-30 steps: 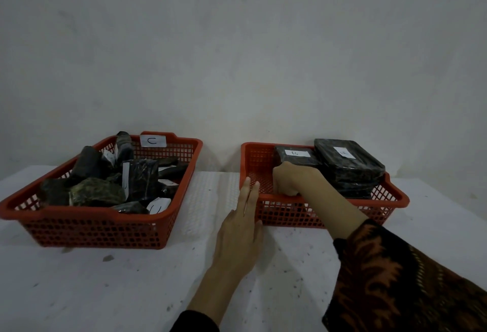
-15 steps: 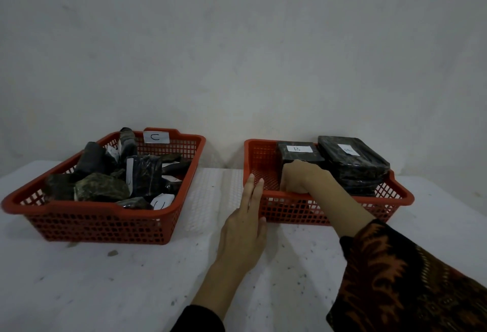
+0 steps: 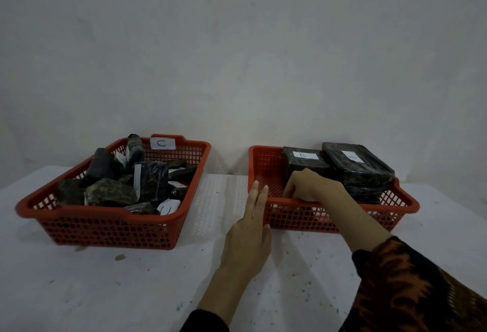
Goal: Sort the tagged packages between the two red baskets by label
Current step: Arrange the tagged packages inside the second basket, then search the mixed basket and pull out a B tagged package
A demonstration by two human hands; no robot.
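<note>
Two red baskets stand on a white table. The left basket [image 3: 105, 229] carries a white "C" tag [image 3: 162, 143] on its back rim and holds several dark wrapped packages [image 3: 110, 194] with white tags. The right basket [image 3: 297, 213] holds a dark package tagged "B" [image 3: 303, 163] and, beside it on the right, a stack of flat dark packages [image 3: 361, 171]. My right hand [image 3: 309, 185] reaches over the front rim, its fingers curled down round the near end of the B package. My left hand [image 3: 250, 237] lies flat, fingers straight, against the right basket's front left corner.
A pale wall rises right behind both baskets. A gap of bare table [image 3: 224, 194] runs between them. The speckled white table [image 3: 105, 287] stretches toward me in front of the baskets. My patterned right sleeve [image 3: 411, 287] fills the lower right.
My right hand has sunk slightly lower at the near end of the B package. The left hand stays at the basket corner. The view has shifted a little.
</note>
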